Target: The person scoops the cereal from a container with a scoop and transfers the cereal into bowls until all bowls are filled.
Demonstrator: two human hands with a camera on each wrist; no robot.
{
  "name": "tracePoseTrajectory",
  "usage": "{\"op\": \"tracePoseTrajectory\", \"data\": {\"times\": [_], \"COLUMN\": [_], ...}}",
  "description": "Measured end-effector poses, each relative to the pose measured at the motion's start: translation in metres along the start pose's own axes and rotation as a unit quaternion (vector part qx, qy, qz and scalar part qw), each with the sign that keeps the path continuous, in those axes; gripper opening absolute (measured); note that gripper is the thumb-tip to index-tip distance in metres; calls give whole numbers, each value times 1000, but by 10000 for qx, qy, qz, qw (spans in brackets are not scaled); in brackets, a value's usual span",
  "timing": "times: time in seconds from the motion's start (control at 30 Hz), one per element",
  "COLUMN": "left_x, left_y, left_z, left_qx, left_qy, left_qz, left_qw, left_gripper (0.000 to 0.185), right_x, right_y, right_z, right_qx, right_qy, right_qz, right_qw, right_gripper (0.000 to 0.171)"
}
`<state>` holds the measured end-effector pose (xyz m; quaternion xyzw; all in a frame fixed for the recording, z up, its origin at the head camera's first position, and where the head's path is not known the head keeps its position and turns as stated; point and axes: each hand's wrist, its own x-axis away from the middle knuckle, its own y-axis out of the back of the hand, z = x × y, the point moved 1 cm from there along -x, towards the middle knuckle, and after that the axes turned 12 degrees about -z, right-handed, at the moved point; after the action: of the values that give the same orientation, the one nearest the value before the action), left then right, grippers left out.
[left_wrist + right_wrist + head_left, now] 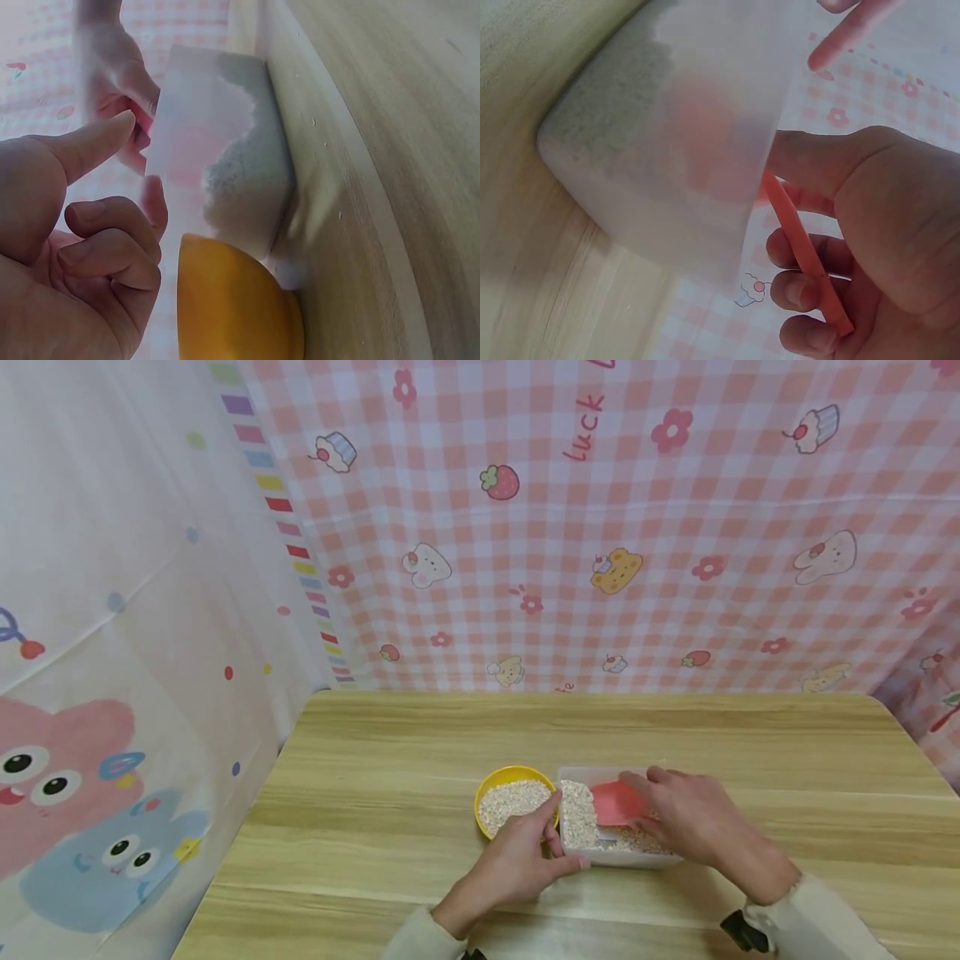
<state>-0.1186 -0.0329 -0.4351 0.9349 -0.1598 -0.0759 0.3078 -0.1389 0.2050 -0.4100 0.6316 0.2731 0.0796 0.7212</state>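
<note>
A clear plastic container (637, 860) of pale grain stands on the wooden table (450, 735), with a yellow bowl (517, 769) of the same grain touching its left side. My left hand (558, 847) grips the container's near-left corner, thumb along the front wall and fingers between bowl and container. My right hand (648, 806) holds a pink scoop (617, 803) down inside the container, over the grain. In the right wrist view the scoop's handle (802, 247) runs between thumb and curled fingers, behind the container (652, 135). The left wrist view shows the container (225, 127) and the bowl (232, 307) from the side.
Bare wood stretches behind the dishes and to both sides. A pink checked cloth (600, 527) hangs along the table's back edge, and a white cartoon curtain (112, 693) hangs at the left.
</note>
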Motion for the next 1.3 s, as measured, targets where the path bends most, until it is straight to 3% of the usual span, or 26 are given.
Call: {"op": "tracePoseTrajectory", "data": {"times": [0.2, 0.63, 0.9, 1.13, 1.3], "left_x": [0, -1, -4, -4, -5], "left_y": [-1, -3, -4, -5, -5], "left_z": [1, 1, 2, 0, 0], "left_qx": [-103, -209, -234, -271, -250], "left_qy": [-104, 25, -104, -19, -7], "left_qz": [-64, -203, -250, -243, -246], "left_qw": [9999, 9996, 9994, 9993, 9994], "left_gripper": [86, 81, 77, 76, 75], "right_x": [-1, 0, 0, -1, -1], "right_y": [-5, -14, -18, -16, -16], "right_z": [0, -9, -10, -8, -7], "right_qx": [-154, -391, -750, -1177, -1298], "right_qy": [137, 469, 700, 511, 457], "right_qz": [-162, -474, -225, 349, 436], "right_qw": [9997, 9970, 9945, 9911, 9895], "right_gripper": [52, 54, 54, 56, 56]}}
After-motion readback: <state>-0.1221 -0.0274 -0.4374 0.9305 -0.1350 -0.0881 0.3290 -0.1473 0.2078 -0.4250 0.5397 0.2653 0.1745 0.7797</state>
